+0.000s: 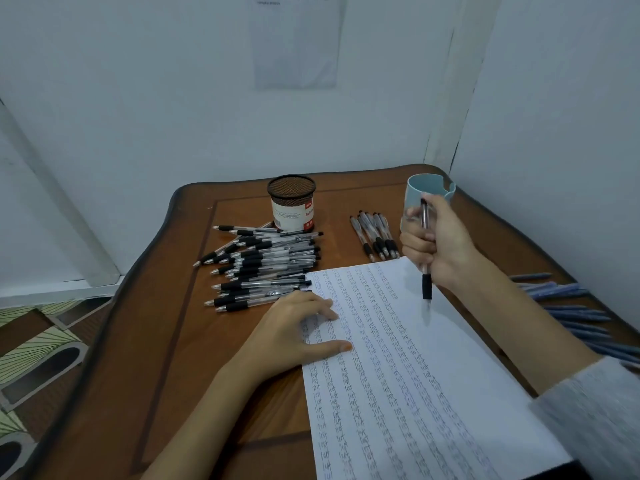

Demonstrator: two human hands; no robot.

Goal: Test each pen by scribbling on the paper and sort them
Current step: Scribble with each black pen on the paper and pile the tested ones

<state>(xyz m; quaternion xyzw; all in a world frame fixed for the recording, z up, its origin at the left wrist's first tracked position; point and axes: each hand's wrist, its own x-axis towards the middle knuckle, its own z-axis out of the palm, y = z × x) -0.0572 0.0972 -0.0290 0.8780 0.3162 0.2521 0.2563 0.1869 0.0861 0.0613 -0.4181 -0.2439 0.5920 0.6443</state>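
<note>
Left hand (294,327) on wooden table (156,341) — white walls (138,98)

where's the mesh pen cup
Head view: the black wire-mesh pen cup stands far-centre on the brown wooden table, just behind the pile of clear black-grip pens, left of the pale blue mug.

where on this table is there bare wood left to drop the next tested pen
Bare wood: the gap between the mesh holder and the small pen row, and the table's near-left corner, bordered by the big pen pile and the left hand. Crowded: the pile beside the paper, and the blue pens along the right edge.
</note>
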